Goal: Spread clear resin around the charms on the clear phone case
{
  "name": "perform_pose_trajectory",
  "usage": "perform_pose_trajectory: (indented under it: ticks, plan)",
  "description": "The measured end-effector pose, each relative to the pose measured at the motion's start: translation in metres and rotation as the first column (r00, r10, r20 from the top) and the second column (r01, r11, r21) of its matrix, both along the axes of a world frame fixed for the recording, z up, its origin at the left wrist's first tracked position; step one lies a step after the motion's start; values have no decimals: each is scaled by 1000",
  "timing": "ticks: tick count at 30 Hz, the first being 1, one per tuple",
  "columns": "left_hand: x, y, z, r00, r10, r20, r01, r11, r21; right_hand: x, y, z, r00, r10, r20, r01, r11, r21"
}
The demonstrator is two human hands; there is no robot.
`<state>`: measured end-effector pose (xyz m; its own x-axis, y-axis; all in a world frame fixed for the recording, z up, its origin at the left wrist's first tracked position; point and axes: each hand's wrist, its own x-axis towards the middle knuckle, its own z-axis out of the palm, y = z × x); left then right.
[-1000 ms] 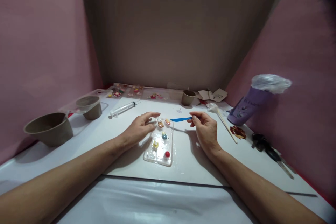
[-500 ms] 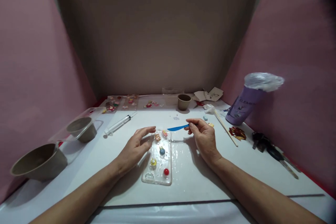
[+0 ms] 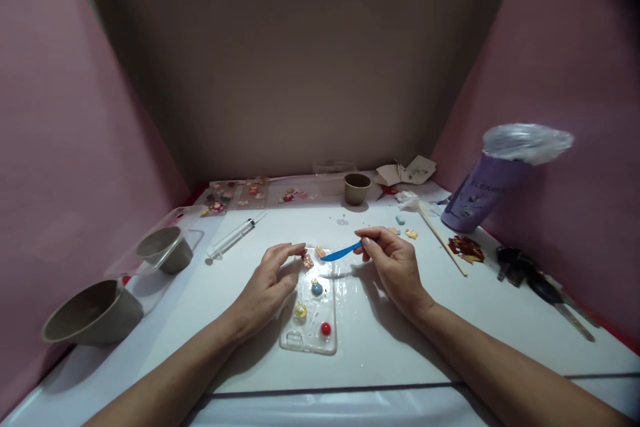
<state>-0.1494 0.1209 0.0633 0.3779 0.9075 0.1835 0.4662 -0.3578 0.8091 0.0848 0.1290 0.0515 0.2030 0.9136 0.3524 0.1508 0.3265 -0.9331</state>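
A clear phone case [image 3: 313,340] lies flat on a white board. Several small charms sit on it: a brown bear-like one [image 3: 307,261], a pink-and-yellow one [image 3: 321,253], a blue one [image 3: 317,288], a yellow one [image 3: 300,310] and a red ball [image 3: 326,329]. My left hand [image 3: 273,283] rests by the case's upper left edge, fingers stretched and thumb apart, fingertips near the brown charm. Between thumb and fingers, my right hand [image 3: 395,263] pinches a small blue plastic knife [image 3: 343,253]. Its tip is at the pink-and-yellow charm; whether they touch is unclear.
On the left are a syringe [image 3: 235,240] and two brown cups [image 3: 95,313]. Another cup [image 3: 357,189] stands at the back. To the right are a wooden stick [image 3: 443,240], a purple tumbler [image 3: 485,190] with plastic on top, and dark-handled tools [image 3: 540,287].
The blue knife's tip has come down from above the case to the pink-and-yellow charm. My left hand keeps its place by the case. The whole view has shifted slightly.
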Motion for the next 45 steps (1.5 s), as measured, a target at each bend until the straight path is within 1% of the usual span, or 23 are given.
perform_pose_trajectory:
  ticks: [7,16,23,28,37,45]
  plan:
    - [1,-1,3,1000,-1,-8,1,1000,-14,-4,-6,0,994,41,98,-46,998,49]
    - [1,-1,2,1000,7,1,-7,1000,-17,-6,-9,3,980,70,187,-82,995,57]
    - [2,-2,3,1000,13,10,-13,1000,-17,-6,-10,2,979,28,203,-44,996,75]
    - [2,-3,4,1000,9,16,-9,1000,-26,-6,-10,0,971,70,227,-90,993,78]
    - [3,-3,4,1000,12,-5,-12,1000,-24,-8,-11,1,968,85,237,-111,989,98]
    - [3,-3,5,1000,16,6,-16,1000,-14,-6,-11,2,972,41,232,-70,990,120]
